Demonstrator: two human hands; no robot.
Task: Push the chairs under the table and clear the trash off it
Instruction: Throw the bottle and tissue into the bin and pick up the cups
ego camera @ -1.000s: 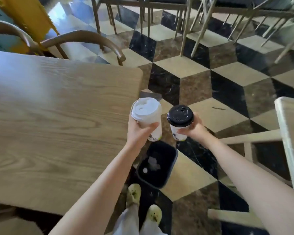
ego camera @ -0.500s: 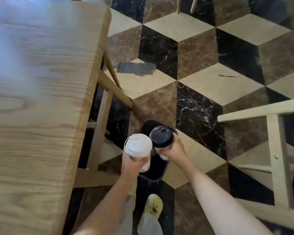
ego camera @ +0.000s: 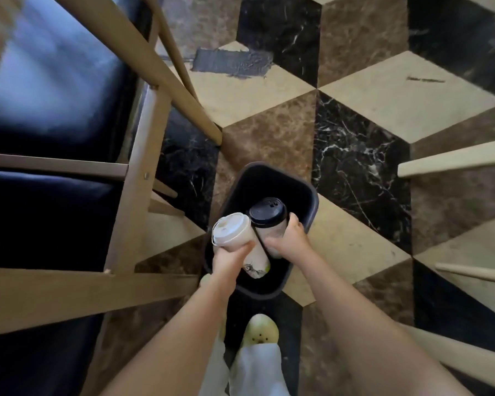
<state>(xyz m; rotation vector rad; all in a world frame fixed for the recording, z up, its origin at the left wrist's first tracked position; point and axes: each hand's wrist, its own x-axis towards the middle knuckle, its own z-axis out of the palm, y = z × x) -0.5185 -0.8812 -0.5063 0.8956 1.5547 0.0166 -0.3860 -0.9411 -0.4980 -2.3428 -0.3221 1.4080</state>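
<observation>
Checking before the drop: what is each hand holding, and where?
Left hand grips the white-lidded cup around its side wall; right hand grips the black-lidded cup likewise, above the bin.

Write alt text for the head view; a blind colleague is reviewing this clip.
Two bare hands hold paper cups over a black bin on a tiled floor: the left hand a white-lidded cup, the right hand a black-lidded cup. A wooden chair stands left.
</observation>
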